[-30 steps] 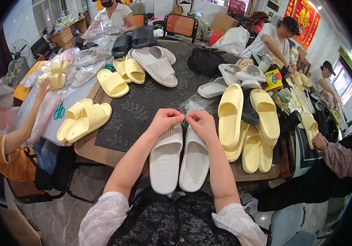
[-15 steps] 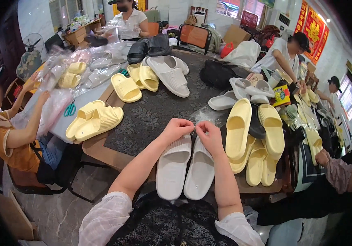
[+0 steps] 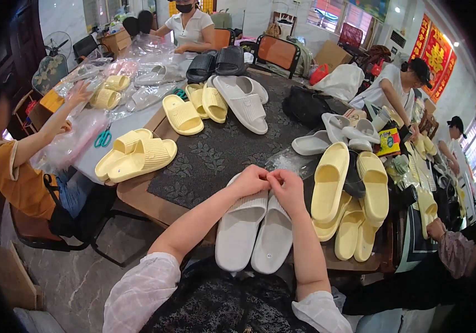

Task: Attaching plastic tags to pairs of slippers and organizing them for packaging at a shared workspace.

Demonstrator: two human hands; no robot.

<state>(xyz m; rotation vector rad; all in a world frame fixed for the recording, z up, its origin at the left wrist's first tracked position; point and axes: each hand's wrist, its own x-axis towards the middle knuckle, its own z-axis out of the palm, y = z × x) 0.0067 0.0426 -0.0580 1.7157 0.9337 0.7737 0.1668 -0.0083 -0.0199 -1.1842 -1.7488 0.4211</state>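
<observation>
A pair of light grey slide slippers stands at the table's near edge, toes pointing away: the left slipper (image 3: 233, 240) and the right slipper (image 3: 272, 240). Just over their straps, my left hand (image 3: 250, 180) and my right hand (image 3: 286, 188) meet fingertip to fingertip. Both are closed in a pinch; whatever lies between the fingers is hidden or too small to make out. A clear plastic bag (image 3: 285, 160) lies just beyond my hands. Close on the right are several yellow slippers (image 3: 330, 180), some stacked on others.
The table bears a dark leaf-patterned cover (image 3: 193, 172). Yellow slippers (image 3: 143, 158) sit at its left edge, near green scissors (image 3: 103, 139). Farther back are a grey pair (image 3: 242, 102) and black slippers (image 3: 230, 60). Co-workers sit left, at the back and right.
My hands stay pinched together above the slippers, while the view shifts slightly. The person at left reaches farther over the plastic bags; the one at the back now holds up dark slippers.
</observation>
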